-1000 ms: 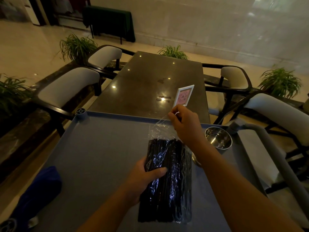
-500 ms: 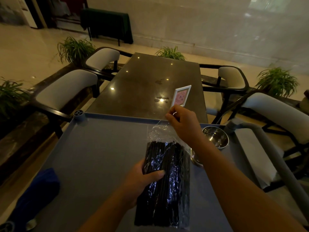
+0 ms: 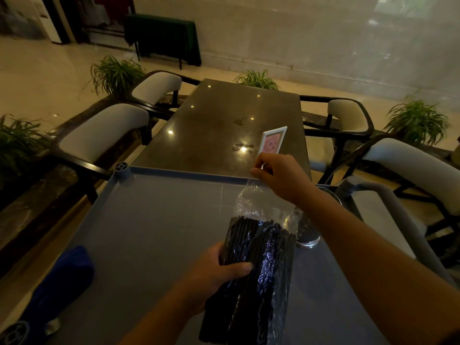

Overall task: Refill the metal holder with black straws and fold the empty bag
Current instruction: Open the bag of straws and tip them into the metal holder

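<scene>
A clear plastic bag [image 3: 258, 210] packed with black straws [image 3: 254, 277] lies lengthwise on the grey cart top [image 3: 149, 232]. My left hand [image 3: 219, 275] grips the bundle around its middle from the left. My right hand [image 3: 281, 175] pinches the bag's empty top end near the cart's far rim and holds it stretched upward. The metal holder [image 3: 307, 239] stands just right of the bag; my right forearm covers most of it, leaving only its shiny base and a bit of rim in sight.
A blue cloth [image 3: 62, 280] lies at the cart's near left corner. Beyond the far rim stands a dark glossy table [image 3: 224, 120] with a pink card stand [image 3: 272, 140]. Padded chairs [image 3: 104, 133] flank the table, and the cart's grey handle [image 3: 388, 202] is at right.
My right hand has pulled the bag's top end farther away and up, stretching the plastic. My forearm now hides most of the metal holder. The left hand keeps its grip.
</scene>
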`<state>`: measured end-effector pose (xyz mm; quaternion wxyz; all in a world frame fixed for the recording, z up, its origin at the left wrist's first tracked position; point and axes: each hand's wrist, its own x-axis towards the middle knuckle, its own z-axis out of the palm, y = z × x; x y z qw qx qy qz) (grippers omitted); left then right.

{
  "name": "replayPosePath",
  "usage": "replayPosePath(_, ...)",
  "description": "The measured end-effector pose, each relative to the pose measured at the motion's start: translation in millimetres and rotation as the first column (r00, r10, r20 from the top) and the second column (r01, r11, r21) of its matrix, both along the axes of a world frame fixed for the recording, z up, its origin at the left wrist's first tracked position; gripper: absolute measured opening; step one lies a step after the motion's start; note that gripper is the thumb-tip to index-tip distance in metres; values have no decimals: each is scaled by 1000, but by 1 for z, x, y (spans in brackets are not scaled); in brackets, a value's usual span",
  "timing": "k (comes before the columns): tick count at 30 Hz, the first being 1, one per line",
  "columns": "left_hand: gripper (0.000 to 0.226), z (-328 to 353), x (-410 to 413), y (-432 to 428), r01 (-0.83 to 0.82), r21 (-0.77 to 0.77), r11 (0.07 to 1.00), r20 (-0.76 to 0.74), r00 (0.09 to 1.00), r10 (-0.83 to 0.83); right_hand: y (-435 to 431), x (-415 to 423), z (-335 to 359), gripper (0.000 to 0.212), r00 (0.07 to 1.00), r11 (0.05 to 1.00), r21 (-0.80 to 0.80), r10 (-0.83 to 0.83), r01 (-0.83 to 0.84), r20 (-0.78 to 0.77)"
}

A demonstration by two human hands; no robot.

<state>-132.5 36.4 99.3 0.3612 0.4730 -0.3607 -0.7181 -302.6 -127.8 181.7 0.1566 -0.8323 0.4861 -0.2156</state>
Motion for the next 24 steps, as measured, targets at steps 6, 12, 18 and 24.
replayPosePath(6, 48, -1, -1, 4, 15, -10, 1000, 22, 1000, -15, -8, -1, 3, 12, 987, 995, -24, 92, -96, -131)
replayPosePath(12, 51, -1, 0, 8, 13, -19, 1000, 21, 1000, -13, -12, 5, 10, 16, 961, 976, -99, 166, -192, -221)
replayPosePath(18, 44, 0, 2, 13, 12, -18, 1000, -18, 1000, -13, -13, 15, 20, 24, 911, 916, -247, 219, -315, -350)
replayPosePath(24, 63, 0, 4, 14, -16, -12, 1000, -80, 997, 15, -21, 25, 22, 28, 895, 850, -363, 240, -381, -377)
